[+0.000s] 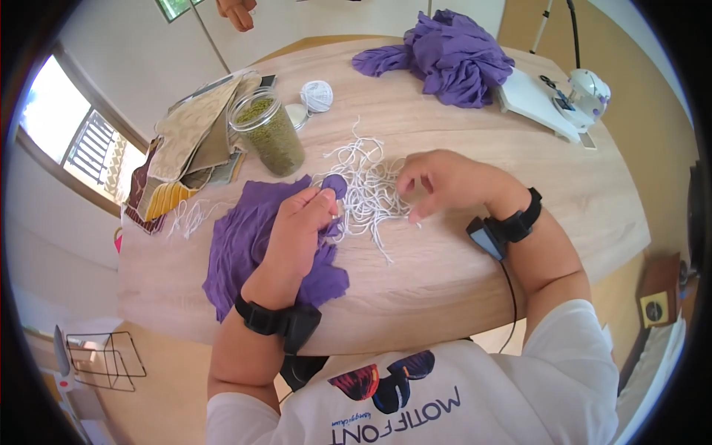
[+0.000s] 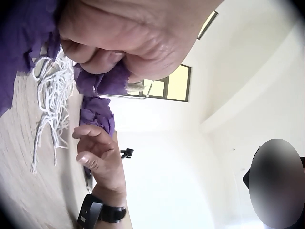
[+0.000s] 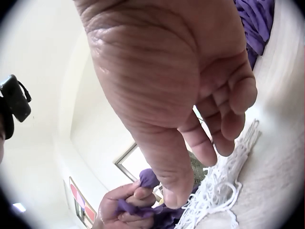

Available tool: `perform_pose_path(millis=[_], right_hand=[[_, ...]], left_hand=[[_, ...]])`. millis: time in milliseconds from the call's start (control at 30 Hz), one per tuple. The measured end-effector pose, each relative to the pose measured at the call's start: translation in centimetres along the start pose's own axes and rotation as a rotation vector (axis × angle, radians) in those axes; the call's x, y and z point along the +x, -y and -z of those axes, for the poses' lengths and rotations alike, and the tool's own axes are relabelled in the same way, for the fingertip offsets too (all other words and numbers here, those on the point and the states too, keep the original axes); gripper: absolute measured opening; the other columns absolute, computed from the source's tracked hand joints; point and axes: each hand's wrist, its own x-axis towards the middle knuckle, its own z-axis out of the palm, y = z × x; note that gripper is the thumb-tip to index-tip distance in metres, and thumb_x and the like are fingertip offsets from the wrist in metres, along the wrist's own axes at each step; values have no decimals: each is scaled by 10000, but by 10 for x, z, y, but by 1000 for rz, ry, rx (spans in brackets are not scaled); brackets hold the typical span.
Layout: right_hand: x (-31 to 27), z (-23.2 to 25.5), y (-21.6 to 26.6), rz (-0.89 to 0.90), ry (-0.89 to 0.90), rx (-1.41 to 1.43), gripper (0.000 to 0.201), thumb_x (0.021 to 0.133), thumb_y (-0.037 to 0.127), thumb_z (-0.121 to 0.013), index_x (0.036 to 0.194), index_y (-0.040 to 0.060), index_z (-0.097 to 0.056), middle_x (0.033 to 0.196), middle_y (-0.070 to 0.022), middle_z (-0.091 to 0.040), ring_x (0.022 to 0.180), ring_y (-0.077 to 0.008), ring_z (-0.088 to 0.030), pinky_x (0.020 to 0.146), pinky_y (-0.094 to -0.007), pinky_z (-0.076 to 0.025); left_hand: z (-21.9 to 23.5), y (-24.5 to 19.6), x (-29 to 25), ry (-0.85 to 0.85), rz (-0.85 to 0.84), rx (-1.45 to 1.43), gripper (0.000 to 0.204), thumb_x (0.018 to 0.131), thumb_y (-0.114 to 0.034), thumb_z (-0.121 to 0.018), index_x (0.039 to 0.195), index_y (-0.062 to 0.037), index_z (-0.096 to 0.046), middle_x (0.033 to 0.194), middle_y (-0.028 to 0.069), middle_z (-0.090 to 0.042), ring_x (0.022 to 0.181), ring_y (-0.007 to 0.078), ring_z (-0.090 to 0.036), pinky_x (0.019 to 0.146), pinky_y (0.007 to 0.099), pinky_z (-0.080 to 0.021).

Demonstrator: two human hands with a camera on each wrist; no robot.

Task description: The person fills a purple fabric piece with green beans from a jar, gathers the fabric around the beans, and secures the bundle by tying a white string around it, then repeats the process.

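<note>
Well, the left hand (image 1: 298, 222) pinches rumpled purple cloth (image 1: 246, 230); the right hand (image 1: 445, 180) hangs loose by white string (image 1: 363, 187); woodgrain table (image 1: 437, 285), window (image 1: 90, 144) left.

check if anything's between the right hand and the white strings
Nothing visible stands between the right hand and the white strings; its fingers are at the pile's edge. The jar stands on the pile's other side, out of that path.

Head cam: high, facing forward-down over the table (image 1: 445, 278). Wrist cams: low, very close, rolled sideways, looking across it. All three share the white string (image 1: 365, 185).
</note>
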Motion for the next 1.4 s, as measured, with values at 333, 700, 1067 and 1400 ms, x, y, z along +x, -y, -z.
perform_pose_path(millis=[333,700,1067,1400], right_hand=[[3,19,2,-216,-219,667,165,887,195,-730,874,31,-724,727,-3,-670,614,-79,-560,562,-231,-439],[8,-10,51,-204,-104,818,169,928,182,-679,963,23,-726,757,-18,-674,608,-77,-581,523,-209,-455],[23,-26,25,-152,-365,784,201,974,121,-601,1109,-13,-666,904,-32,-691,765,-78,-607,695,-230,-520],[16,-39,45,349,-163,492,181,954,124,-619,1101,34,-673,1027,-65,-701,1033,-200,-630,888,-319,-490]], left_hand=[[-6,17,1,144,-7,78,313,963,-296,-575,809,-28,-623,633,-59,-472,596,21,-371,567,188,-292],[-20,23,4,184,26,-30,303,974,-286,-557,826,-29,-616,651,-63,-433,613,40,-337,571,203,-270],[-23,15,-4,256,24,15,284,991,-266,-548,844,-31,-612,658,-69,-445,620,20,-358,578,185,-300],[-21,30,2,255,-39,-104,193,965,-170,-558,973,5,-638,742,-68,-480,673,27,-400,616,195,-341]])
